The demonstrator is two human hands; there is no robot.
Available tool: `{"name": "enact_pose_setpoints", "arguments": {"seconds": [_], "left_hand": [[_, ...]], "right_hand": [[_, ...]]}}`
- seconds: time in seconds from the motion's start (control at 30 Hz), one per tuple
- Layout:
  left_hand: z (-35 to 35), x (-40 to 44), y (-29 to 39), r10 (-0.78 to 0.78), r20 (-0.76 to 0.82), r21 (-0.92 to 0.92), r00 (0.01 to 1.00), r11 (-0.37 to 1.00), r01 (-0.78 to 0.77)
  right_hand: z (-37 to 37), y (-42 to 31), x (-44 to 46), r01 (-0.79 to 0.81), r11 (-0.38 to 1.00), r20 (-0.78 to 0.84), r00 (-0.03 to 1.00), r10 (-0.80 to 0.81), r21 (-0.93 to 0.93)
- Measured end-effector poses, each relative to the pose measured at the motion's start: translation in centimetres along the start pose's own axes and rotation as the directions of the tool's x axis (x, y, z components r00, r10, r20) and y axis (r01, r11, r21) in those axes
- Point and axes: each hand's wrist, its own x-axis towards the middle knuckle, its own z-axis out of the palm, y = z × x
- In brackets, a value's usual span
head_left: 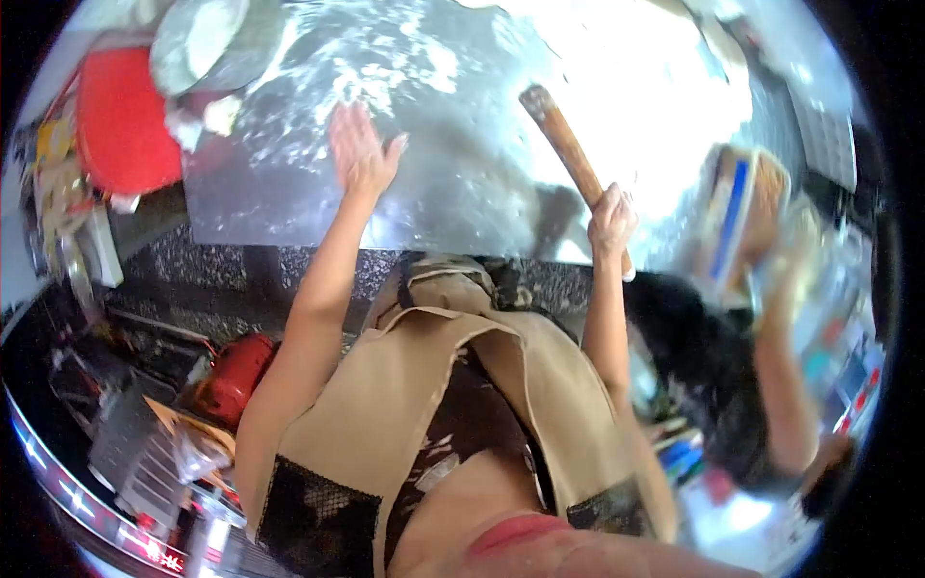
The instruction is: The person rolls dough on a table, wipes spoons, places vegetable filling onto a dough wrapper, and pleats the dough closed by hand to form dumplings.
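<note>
My left hand [364, 154] is stretched out flat with its thumb apart, over white flour [385, 72] scattered on the metal worktop [453, 193]. Nothing is in it; whether the palm touches the surface I cannot tell. A wooden rolling pin [567, 144] slants up and left from my right hand [613, 222], whose fingers are wrapped round it near its lower end. The pin's shadow falls on the worktop to its left. Beyond the pin spreads a large white area [646, 87], too bright to tell whether it is dough, flour or glare.
A pale round bowl [198, 48] stands at the upper left, beside a red panel-like object [125, 120]. At right, a co-worker's blurred arm [785, 376] reaches up near a blue-striped package [732, 217]. A red rounded object [241, 376] is low on the left.
</note>
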Motion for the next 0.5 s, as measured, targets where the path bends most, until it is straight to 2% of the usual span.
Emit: {"name": "enact_pose_setpoints", "arguments": {"seconds": [0.03, 0.07, 0.1, 0.17, 0.2, 0.23, 0.3, 0.33, 0.4, 0.43, 0.47, 0.5], "left_hand": [[0.3, 1.1, 0.9, 0.038, 0.027, -0.019, 0.999, 0.999, -0.037], [0.5, 2.2, 1.7, 0.239, 0.079, -0.102, 0.968, 0.968, -0.230], [0.1, 3.0, 2.8, 0.425, 0.109, -0.192, 0.899, 0.896, -0.401], [-4.6, 1.3, 0.8, 0.361, 0.323, -0.156, 0.875, 0.932, -0.327], [-6.4, -0.5, -1.5, 0.344, 0.428, -0.063, 0.836, 0.934, -0.352], [-8.1, -2.4, -4.0, 0.311, 0.526, 0.028, 0.791, 0.924, -0.382], [-10.1, -6.8, -9.1, 0.281, 0.718, 0.043, 0.637, 0.896, -0.443], [-9.1, -8.0, -9.2, 0.282, 0.723, 0.040, 0.631, 0.894, -0.446], [-8.1, -8.9, -8.4, 0.226, 0.664, 0.128, 0.713, 0.905, -0.406], [-6.1, -8.5, -6.7, 0.180, 0.715, 0.171, 0.675, 0.892, -0.418], [-5.4, -8.4, -4.2, 0.243, 0.721, 0.141, 0.650, 0.866, -0.480], [-4.8, -8.7, -1.6, 0.301, 0.722, 0.114, 0.623, 0.836, -0.536]], "right_hand": [[-0.3, 0.3, -0.2, -0.057, 0.998, -0.024, 0.998, 0.057, 0.018], [-0.8, 0.5, -0.2, -0.107, 0.994, -0.051, 0.993, 0.109, 0.038], [-1.8, 0.5, -0.3, -0.087, 0.996, -0.117, 0.989, 0.090, 0.024], [-3.5, 3.4, -1.3, -0.128, 0.991, -0.238, 0.965, 0.113, -0.047], [-4.9, 4.7, -2.0, -0.158, 0.986, -0.277, 0.951, 0.137, -0.054], [-6.4, 5.7, -2.5, -0.190, 0.980, -0.306, 0.938, 0.164, -0.058], [-8.2, 8.4, -3.6, -0.213, 0.972, -0.392, 0.906, 0.157, -0.103], [-8.8, 9.3, -4.1, -0.273, 0.957, -0.437, 0.875, 0.206, -0.095], [-9.8, 10.0, -5.1, -0.395, 0.913, -0.399, 0.825, 0.400, 0.097], [-10.3, 10.3, -5.5, -0.424, 0.899, -0.398, 0.811, 0.430, 0.108], [-10.5, 11.0, -6.1, -0.425, 0.899, -0.392, 0.813, 0.430, 0.106], [-10.6, 11.7, -6.6, -0.425, 0.882, -0.395, 0.788, 0.472, 0.205]]}}
